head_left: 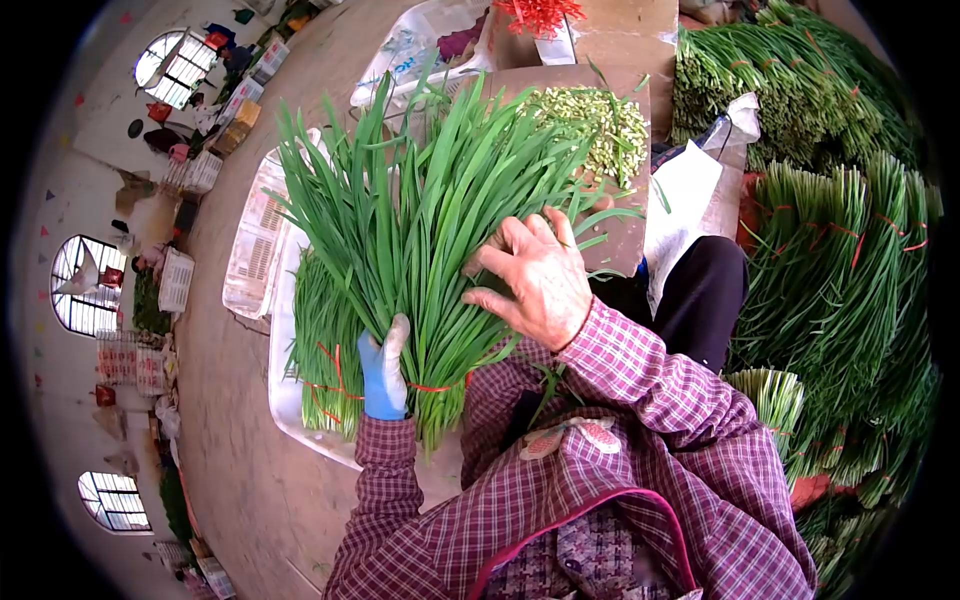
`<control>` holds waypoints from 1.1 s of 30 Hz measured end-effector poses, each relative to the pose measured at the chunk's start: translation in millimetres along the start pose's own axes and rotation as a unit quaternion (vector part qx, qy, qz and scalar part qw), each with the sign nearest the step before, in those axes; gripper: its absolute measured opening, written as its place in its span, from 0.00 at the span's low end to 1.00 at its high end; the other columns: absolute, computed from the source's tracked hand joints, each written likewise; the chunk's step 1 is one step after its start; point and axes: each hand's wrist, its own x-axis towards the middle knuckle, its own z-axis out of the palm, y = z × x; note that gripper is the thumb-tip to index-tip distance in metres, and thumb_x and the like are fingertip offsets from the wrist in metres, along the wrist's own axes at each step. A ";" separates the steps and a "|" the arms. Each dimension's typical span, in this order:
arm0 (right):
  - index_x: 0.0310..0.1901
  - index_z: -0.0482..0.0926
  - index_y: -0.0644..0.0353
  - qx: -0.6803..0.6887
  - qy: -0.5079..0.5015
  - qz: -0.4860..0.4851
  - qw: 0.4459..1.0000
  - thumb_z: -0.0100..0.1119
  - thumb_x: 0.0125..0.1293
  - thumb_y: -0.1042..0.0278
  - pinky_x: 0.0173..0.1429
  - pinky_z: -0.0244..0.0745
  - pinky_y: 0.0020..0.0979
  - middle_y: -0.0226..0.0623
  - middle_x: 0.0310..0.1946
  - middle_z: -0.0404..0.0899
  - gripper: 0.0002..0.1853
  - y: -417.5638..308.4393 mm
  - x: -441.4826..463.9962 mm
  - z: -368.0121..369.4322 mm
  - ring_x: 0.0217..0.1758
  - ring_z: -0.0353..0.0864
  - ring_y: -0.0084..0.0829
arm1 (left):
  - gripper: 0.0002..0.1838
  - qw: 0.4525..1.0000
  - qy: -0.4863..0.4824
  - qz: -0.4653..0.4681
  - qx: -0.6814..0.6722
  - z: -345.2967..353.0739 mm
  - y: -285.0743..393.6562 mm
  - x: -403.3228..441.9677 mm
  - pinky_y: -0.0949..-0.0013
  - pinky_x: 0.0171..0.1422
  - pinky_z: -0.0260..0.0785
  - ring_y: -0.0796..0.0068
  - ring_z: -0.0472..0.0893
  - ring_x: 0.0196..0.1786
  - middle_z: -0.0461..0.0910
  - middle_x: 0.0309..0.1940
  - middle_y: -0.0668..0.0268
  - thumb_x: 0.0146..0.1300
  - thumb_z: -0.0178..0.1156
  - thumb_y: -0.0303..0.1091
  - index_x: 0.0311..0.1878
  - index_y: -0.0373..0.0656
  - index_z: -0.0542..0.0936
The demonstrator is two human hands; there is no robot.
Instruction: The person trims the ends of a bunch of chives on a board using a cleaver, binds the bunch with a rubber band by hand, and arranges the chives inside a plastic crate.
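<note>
A large bunch of garlic chives (415, 225) is tied with a red band (430, 388) near its cut stems, its leaves fanning out away from me. My left hand (384, 370), in a blue and white glove, is closed around the bunch just above the band. My bare right hand (535, 275) rests at the right side of the leaves. Its thumb and index finger are apart, with green leaves beside them, and the other fingers are bent. Another bunch of chives (325, 330), bound with red ties, lies to the left in a white plastic crate (283, 370).
Pale cut stem ends (600, 125) are piled on a brown board (625, 235) ahead. Stacked chive bundles (830, 270) line the right side. Red ties (540, 12) sit at the top, near a white basket (400, 65). A white sheet (685, 190) lies by my knee.
</note>
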 end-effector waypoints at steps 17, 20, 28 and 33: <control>0.30 0.79 0.52 0.138 0.048 -0.206 0.968 0.66 0.49 0.65 0.67 0.66 0.52 0.24 0.24 0.72 0.07 -63.9 -26.8 -5.0 0.33 0.77 0.24 | 0.24 0.992 0.016 -0.062 -0.104 15.6 13.4 20.0 0.68 0.61 0.68 0.73 0.77 0.54 0.77 0.54 0.60 0.69 0.57 0.40 0.61 0.31 0.72; 0.30 0.80 0.54 0.177 0.057 -0.208 0.960 0.69 0.47 0.66 0.67 0.65 0.51 0.24 0.23 0.73 0.08 -74.4 -28.9 -20.8 0.31 0.76 0.23 | 0.25 0.994 0.014 -0.035 -0.099 -1.2 -7.7 36.9 0.67 0.61 0.70 0.71 0.77 0.54 0.76 0.56 0.59 0.70 0.56 0.41 0.62 0.31 0.71; 0.32 0.80 0.55 0.112 -0.122 -0.069 0.984 0.63 0.62 0.54 0.51 0.72 0.42 0.32 0.27 0.79 0.13 -24.0 -25.3 -50.6 0.34 0.79 0.36 | 0.27 0.994 0.048 0.027 -0.093 11.7 11.8 48.2 0.66 0.62 0.70 0.71 0.78 0.55 0.77 0.55 0.58 0.68 0.57 0.44 0.61 0.32 0.71; 0.35 0.80 0.57 0.030 -0.063 -0.023 0.997 0.62 0.63 0.60 0.42 0.69 0.41 0.36 0.28 0.77 0.09 -14.1 -10.2 -43.3 0.35 0.78 0.41 | 0.24 0.993 0.058 0.026 -0.100 18.5 16.3 39.8 0.68 0.60 0.69 0.75 0.77 0.52 0.77 0.54 0.63 0.66 0.61 0.40 0.60 0.34 0.73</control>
